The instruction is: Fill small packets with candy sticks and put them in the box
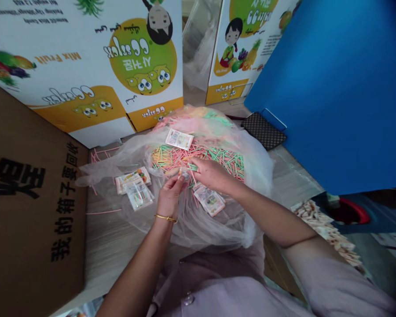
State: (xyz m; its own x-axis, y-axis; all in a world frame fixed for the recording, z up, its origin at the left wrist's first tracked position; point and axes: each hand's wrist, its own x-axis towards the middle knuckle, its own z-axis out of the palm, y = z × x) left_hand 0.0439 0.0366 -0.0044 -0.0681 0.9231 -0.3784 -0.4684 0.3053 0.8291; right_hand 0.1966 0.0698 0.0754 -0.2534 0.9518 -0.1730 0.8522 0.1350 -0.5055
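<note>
My left hand [169, 193] pinches a light, flimsy packet [184, 172] by its edge while my right hand [211, 174] closes on thin, brittle-looking sticks [218, 156] just beyond.

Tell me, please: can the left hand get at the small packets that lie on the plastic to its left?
Probably yes. The left hand hovers just right of the small packets, with only flat clear plastic between, though its fingers already pinch something small.

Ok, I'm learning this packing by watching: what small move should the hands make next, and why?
Probably slide the few sticks in the right hand into the small printed plastic packet pinched by the left hand. The two meet over the heap of thin pink, green and yellow sticks, with filled packets lying beside it.
</note>
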